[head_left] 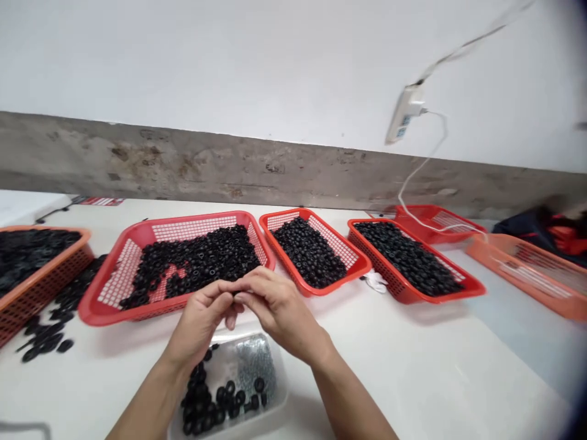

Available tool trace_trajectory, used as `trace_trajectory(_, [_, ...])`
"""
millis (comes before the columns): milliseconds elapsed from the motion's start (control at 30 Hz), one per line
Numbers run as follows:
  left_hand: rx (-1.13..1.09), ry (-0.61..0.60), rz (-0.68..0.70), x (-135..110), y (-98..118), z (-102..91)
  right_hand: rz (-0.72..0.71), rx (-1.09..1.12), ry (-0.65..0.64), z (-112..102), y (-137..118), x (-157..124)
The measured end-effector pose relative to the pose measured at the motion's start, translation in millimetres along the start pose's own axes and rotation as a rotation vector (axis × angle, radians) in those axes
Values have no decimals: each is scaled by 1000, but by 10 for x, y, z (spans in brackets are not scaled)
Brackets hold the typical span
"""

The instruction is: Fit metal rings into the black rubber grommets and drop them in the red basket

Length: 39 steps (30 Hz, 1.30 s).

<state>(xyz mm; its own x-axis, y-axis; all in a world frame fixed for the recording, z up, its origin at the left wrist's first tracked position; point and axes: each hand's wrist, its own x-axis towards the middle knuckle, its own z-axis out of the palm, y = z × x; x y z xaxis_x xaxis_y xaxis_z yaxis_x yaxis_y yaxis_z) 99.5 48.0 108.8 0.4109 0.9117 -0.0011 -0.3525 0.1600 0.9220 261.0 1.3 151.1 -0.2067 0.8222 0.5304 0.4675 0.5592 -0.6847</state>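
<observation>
My left hand (pixel 206 318) and my right hand (pixel 275 305) meet fingertip to fingertip, both closed in a pinch. A small black part (pixel 236 294) shows as a dark sliver between them, mostly covered by the fingers. Below the hands sits a clear plastic box (pixel 279 400) with black round pieces (pixel 202 406) on its left side and a heap of tiny shiny metal bits (pixel 257 360) on its right. Just behind them, a wide red basket (pixel 103 311) holds many small black rings (pixel 215 250).
Two more red baskets (pixel 314 290) (pixel 408 296) of black pieces stand to the right. An orange basket (pixel 73 260) is at far left, with loose black pieces (pixel 46 336) beside it. A white cable (pixel 408 177) hangs from a power strip (pixel 401 116) toward an orange basket (pixel 518 275).
</observation>
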Motion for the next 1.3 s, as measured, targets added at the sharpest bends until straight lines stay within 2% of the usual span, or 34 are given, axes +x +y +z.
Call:
trace_trajectory(300, [-104,3,-52,42,-99,-171,-24,-45,-24,76,155,26])
trace_trajectory(467, [-116,-2,-63,46,-142,-187,-58,-52,-87,103,166,14])
trace_trajectory(700, [-77,-14,-56,57,-173,-202,-96,-101,-112,187,199,23])
trace_trajectory(967, [-137,-33,22,88,-190,-214,-116,-311,-111,274,218,2])
trace_trajectory(1167, [-148,12,-1,86,-177,-193,-192,-556,-24,433,302,14])
trace_trajectory(1300, [-141,2,6,84,-193,-196,-255,-592,14,431,323,35])
